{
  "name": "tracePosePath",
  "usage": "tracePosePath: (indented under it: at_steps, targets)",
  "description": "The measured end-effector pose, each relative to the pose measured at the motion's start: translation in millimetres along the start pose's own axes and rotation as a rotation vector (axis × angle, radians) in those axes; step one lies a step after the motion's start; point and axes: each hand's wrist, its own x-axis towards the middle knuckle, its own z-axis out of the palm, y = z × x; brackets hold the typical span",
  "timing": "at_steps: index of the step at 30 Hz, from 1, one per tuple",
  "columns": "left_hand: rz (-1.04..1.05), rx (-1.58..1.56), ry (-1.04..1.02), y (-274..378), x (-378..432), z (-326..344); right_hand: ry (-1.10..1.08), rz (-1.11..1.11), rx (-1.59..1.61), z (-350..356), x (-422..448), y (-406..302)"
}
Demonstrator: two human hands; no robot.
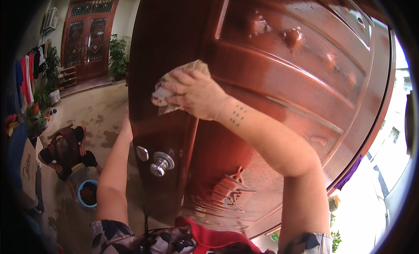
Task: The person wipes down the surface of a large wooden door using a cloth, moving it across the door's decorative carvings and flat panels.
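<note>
My right hand [194, 90] presses a crumpled, light patterned cloth [160, 93] against the dark red-brown face of a carved door [170, 34]. Its fingers are spread over the cloth. At the door's left edge is my left hand [127, 126], partly hidden by the door, so the grip of its fingers does not show. Below the cloth, a round ornate metal doorknob [162, 164] and a small metal lock plate [142, 153] are fixed to the door. A raised carving of a sailing ship [230, 188] decorates the lower panel, which looks glossy.
Beyond the door's left edge, another person [67, 149] crouches in the courtyard beside a blue basin [85, 201] holding dark contents. A Midea cardboard box [28, 170], potted plants [36, 106] and hanging clothes [27, 77] line the left. A double door [86, 41] stands at the back.
</note>
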Motion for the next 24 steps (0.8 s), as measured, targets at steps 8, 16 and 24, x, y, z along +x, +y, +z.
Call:
tracePosePath:
  at_steps: [8,16,24]
  targets:
    - [0.015,0.025,0.083,-3,-5,8,0.458,0.674,-0.629,-110,4,178]
    - [-0.009,-0.093,-0.024,1,-6,1,0.164,0.068,-0.038,12,21,1]
    - [0.024,-0.127,0.050,-16,15,-23,0.250,0.258,-0.484,-54,113,147]
